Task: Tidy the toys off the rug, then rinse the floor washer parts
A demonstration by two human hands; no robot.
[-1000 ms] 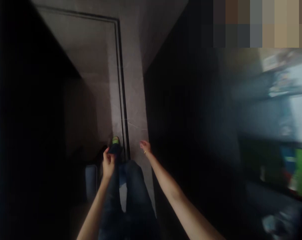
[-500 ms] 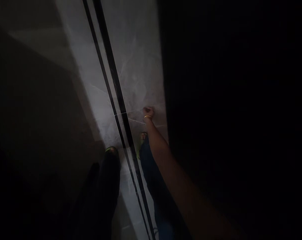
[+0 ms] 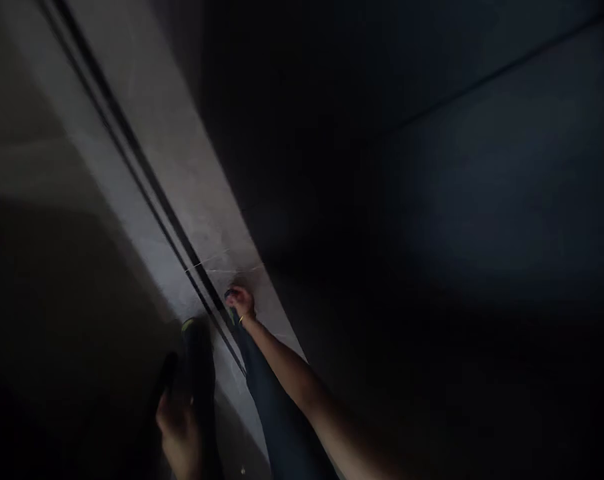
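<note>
I look down at a dim, pale marble floor (image 3: 182,173) crossed by two black stripes (image 3: 147,180). My right hand (image 3: 241,303) reaches down over my right leg, with its fingers curled into a loose fist. A thin gold bangle sits on its wrist, and nothing shows in the hand. My left hand (image 3: 178,427) hangs low beside my left leg in deep shadow, its fingers too dark to read. My legs are in dark trousers (image 3: 272,413), and a green-tipped shoe (image 3: 189,326) shows at the left foot.
A large dark surface (image 3: 432,200) fills the right half of the view, its edge running along the lit strip of floor. The left side of the floor lies in shadow.
The view has swung, so the striped floor strip now runs further left. My right hand has dropped lower and stays curled. My left hand has come back into view at the bottom.
</note>
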